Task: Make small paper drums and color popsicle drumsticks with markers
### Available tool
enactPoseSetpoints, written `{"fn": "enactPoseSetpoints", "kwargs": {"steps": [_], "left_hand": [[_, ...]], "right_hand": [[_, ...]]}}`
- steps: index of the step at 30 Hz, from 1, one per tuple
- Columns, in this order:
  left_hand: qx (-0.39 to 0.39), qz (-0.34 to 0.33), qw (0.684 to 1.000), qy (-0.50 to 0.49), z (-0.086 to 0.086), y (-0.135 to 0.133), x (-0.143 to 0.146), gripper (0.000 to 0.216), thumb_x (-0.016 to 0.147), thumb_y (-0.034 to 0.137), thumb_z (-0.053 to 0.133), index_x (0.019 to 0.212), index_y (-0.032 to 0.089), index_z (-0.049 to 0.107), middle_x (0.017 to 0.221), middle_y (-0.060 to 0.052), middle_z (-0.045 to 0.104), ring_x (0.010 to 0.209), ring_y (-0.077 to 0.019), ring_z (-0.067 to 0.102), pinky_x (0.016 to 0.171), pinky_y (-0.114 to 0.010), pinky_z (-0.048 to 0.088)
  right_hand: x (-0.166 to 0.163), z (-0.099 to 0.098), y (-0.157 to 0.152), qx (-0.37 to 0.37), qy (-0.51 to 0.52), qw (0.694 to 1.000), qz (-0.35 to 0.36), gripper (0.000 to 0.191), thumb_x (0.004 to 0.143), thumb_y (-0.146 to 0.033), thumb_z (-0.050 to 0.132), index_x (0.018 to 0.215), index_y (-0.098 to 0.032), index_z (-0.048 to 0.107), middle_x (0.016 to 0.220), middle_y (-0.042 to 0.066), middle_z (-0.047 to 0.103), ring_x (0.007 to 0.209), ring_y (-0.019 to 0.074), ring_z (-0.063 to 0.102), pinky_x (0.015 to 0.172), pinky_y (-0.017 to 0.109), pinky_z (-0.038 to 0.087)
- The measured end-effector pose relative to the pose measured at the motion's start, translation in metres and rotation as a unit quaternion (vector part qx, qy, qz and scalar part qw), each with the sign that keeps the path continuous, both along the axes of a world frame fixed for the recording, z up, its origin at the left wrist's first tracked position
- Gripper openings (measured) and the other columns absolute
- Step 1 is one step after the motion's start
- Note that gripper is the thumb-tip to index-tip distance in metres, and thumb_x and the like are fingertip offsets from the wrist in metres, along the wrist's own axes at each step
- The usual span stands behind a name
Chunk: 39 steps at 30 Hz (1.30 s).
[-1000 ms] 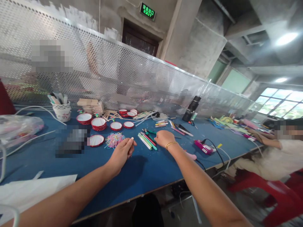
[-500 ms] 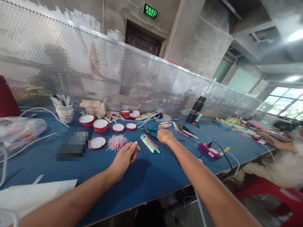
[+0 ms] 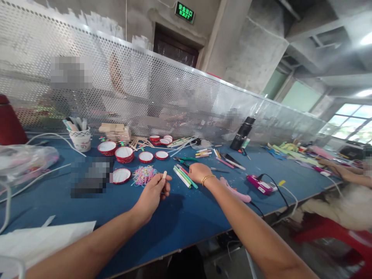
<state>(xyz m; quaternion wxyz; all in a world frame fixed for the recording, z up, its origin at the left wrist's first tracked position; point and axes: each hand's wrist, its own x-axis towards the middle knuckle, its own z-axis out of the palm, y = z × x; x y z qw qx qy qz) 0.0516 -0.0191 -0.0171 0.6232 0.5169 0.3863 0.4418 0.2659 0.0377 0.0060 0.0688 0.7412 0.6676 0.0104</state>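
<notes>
My left hand (image 3: 152, 192) is closed over the blue table, pinching a wooden craft stick (image 3: 164, 175) whose pale end stands up past the thumb. My right hand (image 3: 199, 173), a gold bracelet at its wrist, is curled low at the upper right end of several markers (image 3: 183, 179) in green, white and red. Its fingertips are turned away, so whatever they hold is hidden. Just behind it lie green-handled pliers (image 3: 186, 159). A tangle of pastel rubber bands (image 3: 143, 175) sits left of my left hand, beside a red-rimmed white round dish (image 3: 121, 176).
More red-rimmed dishes (image 3: 124, 154) and loose craft sticks (image 3: 141, 142) stand farther back. A paper cup of pens (image 3: 80, 140), a black bottle (image 3: 243, 133), a pink glue gun (image 3: 235, 190) and a corded purple device (image 3: 259, 184) lie around. A perforated metal screen (image 3: 168, 100) borders the table; a co-worker's arm (image 3: 337, 169) is at right.
My right hand has moved nearer, from beside the pliers to the markers' upper end, and the pink glue gun now shows. More of the craft stick shows above my left thumb.
</notes>
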Motion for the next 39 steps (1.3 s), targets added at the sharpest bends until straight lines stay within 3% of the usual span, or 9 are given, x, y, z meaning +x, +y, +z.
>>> {"fn": "enactPoseSetpoints", "kwargs": {"steps": [13,23,29,31,33,35,39], "left_hand": [[0.013,-0.019,1.0,-0.019,-0.004,0.001,-0.002,0.025,0.084,0.041,0.057,0.094,0.018,0.062,0.067,0.003,0.055,0.056,-0.0107,0.05,0.052,-0.022,0.035],[0.017,-0.025,0.999,-0.017,-0.007,0.003,-0.002,0.026,0.085,0.04,0.056,0.096,0.017,0.061,0.066,0.003,0.056,0.056,-0.0105,0.05,0.053,-0.022,0.035],[0.022,0.017,0.999,-0.039,-0.003,0.0,-0.001,0.028,0.085,0.045,0.058,0.093,0.019,0.06,0.064,0.003,0.057,0.055,-0.0114,0.05,0.054,-0.024,0.037],[0.021,0.039,0.998,-0.049,0.0,0.0,-0.001,0.028,0.085,0.046,0.06,0.092,0.019,0.058,0.065,0.001,0.062,0.058,-0.013,0.055,0.058,-0.025,0.041],[0.024,0.053,0.997,-0.054,0.002,0.001,-0.002,0.027,0.086,0.045,0.061,0.093,0.02,0.057,0.069,-0.002,0.068,0.064,-0.0152,0.06,0.061,-0.026,0.043],[0.039,0.07,0.995,-0.051,0.003,0.001,-0.003,0.025,0.087,0.044,0.061,0.094,0.02,0.057,0.073,-0.004,0.072,0.07,-0.0173,0.063,0.063,-0.027,0.044],[0.067,0.086,0.993,-0.04,0.002,0.002,-0.005,0.024,0.087,0.044,0.061,0.091,0.02,0.058,0.077,-0.006,0.074,0.077,-0.0189,0.064,0.065,-0.027,0.044]], "right_hand": [[0.002,0.002,0.002,-0.006,0.025,0.999,-0.028,0.034,0.083,-0.034,0.062,0.106,-0.017,0.08,0.099,0.016,0.079,0.099,0.0261,0.075,0.075,0.026,0.052],[0.01,0.027,-0.007,-0.033,0.022,0.999,-0.028,0.018,0.075,-0.028,0.066,0.076,-0.016,0.08,0.088,0.013,0.079,0.086,0.0249,0.074,0.066,0.026,0.047],[0.018,0.045,-0.022,0.01,0.155,0.988,0.013,0.029,0.084,-0.031,0.059,0.061,-0.016,0.068,0.069,0.006,0.073,0.066,0.0157,0.066,0.057,0.023,0.039],[0.01,0.048,-0.026,0.055,0.263,0.962,0.041,0.025,0.085,-0.028,0.058,0.063,-0.016,0.063,0.069,0.005,0.072,0.063,0.0129,0.064,0.057,0.021,0.04],[-0.005,0.047,-0.031,0.112,0.409,0.903,0.069,0.015,0.085,-0.025,0.058,0.073,-0.017,0.06,0.072,0.003,0.072,0.062,0.0111,0.063,0.059,0.02,0.043],[-0.027,0.043,-0.036,0.184,0.555,0.807,0.084,0.012,0.084,-0.029,0.062,0.089,-0.019,0.058,0.07,-0.001,0.07,0.059,0.0103,0.061,0.057,0.02,0.044],[-0.075,0.038,-0.041,0.224,0.722,0.636,0.155,0.034,0.081,-0.035,0.066,0.112,-0.025,0.059,0.067,-0.009,0.059,0.052,0.0077,0.05,0.051,0.019,0.042]]}}
